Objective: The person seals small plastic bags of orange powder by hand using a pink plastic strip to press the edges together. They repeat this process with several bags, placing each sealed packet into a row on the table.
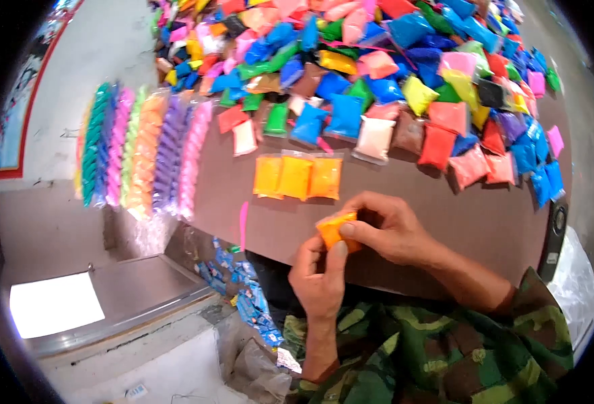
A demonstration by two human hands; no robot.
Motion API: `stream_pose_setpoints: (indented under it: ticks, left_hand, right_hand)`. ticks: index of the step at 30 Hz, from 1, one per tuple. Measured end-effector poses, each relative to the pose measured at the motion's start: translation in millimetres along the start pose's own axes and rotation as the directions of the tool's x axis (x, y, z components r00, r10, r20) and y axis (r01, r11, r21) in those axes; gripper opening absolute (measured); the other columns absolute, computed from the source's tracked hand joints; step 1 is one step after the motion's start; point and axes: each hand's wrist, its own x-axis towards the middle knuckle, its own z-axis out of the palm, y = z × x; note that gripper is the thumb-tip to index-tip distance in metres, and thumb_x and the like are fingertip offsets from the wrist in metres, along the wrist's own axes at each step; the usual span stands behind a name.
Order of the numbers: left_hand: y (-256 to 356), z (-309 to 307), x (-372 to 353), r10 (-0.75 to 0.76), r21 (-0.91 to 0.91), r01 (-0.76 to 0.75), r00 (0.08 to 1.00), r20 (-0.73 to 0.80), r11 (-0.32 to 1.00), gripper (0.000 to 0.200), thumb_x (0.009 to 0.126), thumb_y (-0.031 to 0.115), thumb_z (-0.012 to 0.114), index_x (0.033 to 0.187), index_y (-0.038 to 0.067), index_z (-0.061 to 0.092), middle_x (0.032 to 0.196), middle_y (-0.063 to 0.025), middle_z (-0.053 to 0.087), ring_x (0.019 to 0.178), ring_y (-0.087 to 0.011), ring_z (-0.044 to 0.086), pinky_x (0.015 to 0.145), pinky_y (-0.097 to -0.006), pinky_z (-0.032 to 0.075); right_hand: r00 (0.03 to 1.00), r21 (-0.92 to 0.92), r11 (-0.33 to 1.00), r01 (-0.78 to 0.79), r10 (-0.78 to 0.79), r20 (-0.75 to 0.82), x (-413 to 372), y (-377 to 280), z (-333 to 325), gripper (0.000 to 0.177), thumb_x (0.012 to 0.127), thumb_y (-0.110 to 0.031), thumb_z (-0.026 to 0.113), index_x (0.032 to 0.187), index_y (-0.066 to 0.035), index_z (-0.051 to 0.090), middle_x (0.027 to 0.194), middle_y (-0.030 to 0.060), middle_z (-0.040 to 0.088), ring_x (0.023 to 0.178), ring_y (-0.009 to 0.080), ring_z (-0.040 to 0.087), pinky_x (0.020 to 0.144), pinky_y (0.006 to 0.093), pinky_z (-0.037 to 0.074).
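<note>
Brown table [411, 178] is bearing heaped coloured packets [345, 114], three orange packets [295, 178] lying in a row. Left hand [318, 283] and right hand [391, 230] are pinching another orange packet [330, 231] above its near side, apparently straightening it; moving on is calling for easing one grip.

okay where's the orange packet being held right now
In the head view, the orange packet is just right of centre, between the left hand and right hand over the table, closer in than the row of three orange packets.
</note>
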Motion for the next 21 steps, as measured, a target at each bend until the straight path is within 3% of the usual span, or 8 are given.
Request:
stream_pose_setpoints:
  ticks: [1, 4, 9, 17, 21]
  left_hand:
    - [2.0, -0.7, -0.3, 0.008, 0.062, -0.007, 1.0, -0.012, 0.998, 0.023, 0.099, 0.006, 0.07, 0.116, -0.008, 0.064, 0.102, -0.007, 0.07, 0.087, -0.0098, 0.065, 0.079, -0.0239, 0.054]
    - [1.2, -4.4, 3.0, 0.062, 0.116, -0.065, 0.998, 0.024, 0.991, 0.022, 0.099, 0.008, 0.072, 0.113, -0.007, 0.064, 0.098, -0.0076, 0.071, 0.085, -0.0099, 0.065, 0.076, -0.0236, 0.055]
    - [8.4, 0.0, 2.0, -0.065, -0.111, 0.067, 0.998, 0.02, 0.992, 0.037, 0.095, 0.014, 0.078, 0.122, -0.007, 0.065, 0.111, -0.0111, 0.072, 0.098, -0.0144, 0.069, 0.091, -0.0285, 0.055]
    - [4.3, -3.2, 0.5, -0.077, -0.005, 0.077, 0.997, 0.002, 0.997, 0.035, 0.095, 0.007, 0.075, 0.125, -0.009, 0.064, 0.115, -0.0129, 0.073, 0.101, -0.0155, 0.07, 0.093, -0.0291, 0.056]
    - [0.2, -8.6, -0.1, -0.069, -0.019, 0.069, 0.998, -0.005, 0.997, 0.034, 0.094, 0.007, 0.077, 0.122, -0.009, 0.065, 0.114, -0.0132, 0.073, 0.101, -0.0161, 0.069, 0.093, -0.0301, 0.056]
  right_hand:
    - [0.998, 0.069, 0.996, -0.06, 0.059, 0.015, -0.5, -6.5, 1.7, 0.019, 0.099, -0.013, 0.071, 0.113, 0.0, 0.066, 0.1, 0.0014, 0.07, 0.091, 0.0069, 0.065, 0.078, 0.0252, 0.055]
    - [1.0, 0.066, 0.998, -0.022, 0.021, 0.016, 0.8, 0.2, 0.1, 0.021, 0.1, -0.014, 0.071, 0.114, 0.0, 0.065, 0.103, 0.0021, 0.07, 0.092, 0.0077, 0.066, 0.08, 0.0256, 0.056]
    - [1.0, 0.078, 0.997, -0.002, 0.001, 0.02, 0.7, -7.6, 1.5, 0.024, 0.101, -0.015, 0.07, 0.118, 0.0, 0.063, 0.105, 0.0035, 0.07, 0.094, 0.0084, 0.066, 0.081, 0.0255, 0.056]
    - [0.998, 0.074, 0.996, -0.052, 0.048, 0.046, 0.2, -6.2, -1.4, 0.025, 0.101, -0.015, 0.07, 0.117, 0.002, 0.062, 0.1, 0.0042, 0.068, 0.085, 0.0094, 0.065, 0.075, 0.0266, 0.055]
    - [0.996, 0.111, 0.992, -0.052, 0.043, 0.083, -0.1, -10.1, 0.6, 0.024, 0.101, -0.014, 0.069, 0.117, 0.002, 0.062, 0.103, 0.0042, 0.067, 0.088, 0.0099, 0.064, 0.078, 0.0262, 0.054]
